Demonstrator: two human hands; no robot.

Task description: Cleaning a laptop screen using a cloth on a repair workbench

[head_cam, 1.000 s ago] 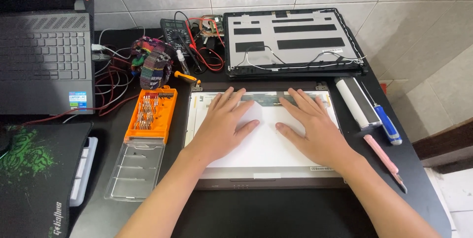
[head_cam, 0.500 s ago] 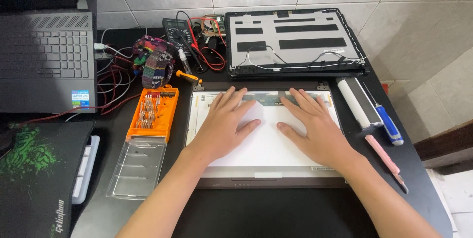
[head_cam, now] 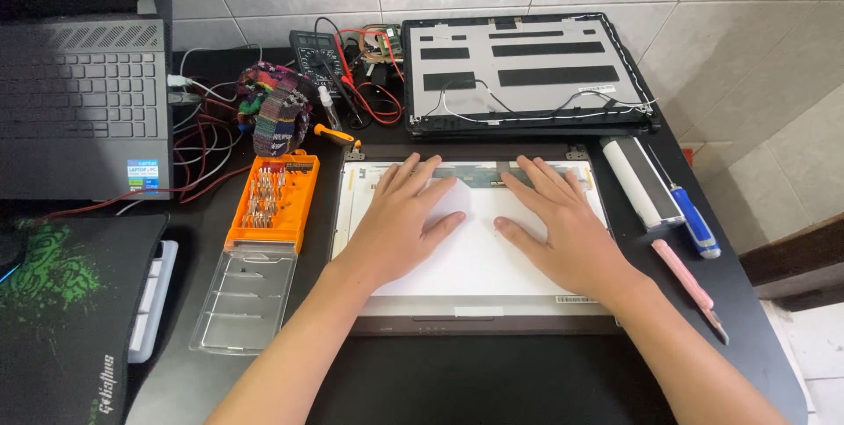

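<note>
Nothing has shifted: left hand (head_cam: 400, 223) and right hand (head_cam: 563, 227) stay flat, fingers spread, pressing the white panel (head_cam: 479, 258) near the orange bit case (head_cam: 271, 201).

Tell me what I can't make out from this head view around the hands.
- Head view: panel middle, covered by left hand and right hand.
- Dark pad cut off by the left edge.
- Bits in the orange bit case too small to tell apart.
</note>
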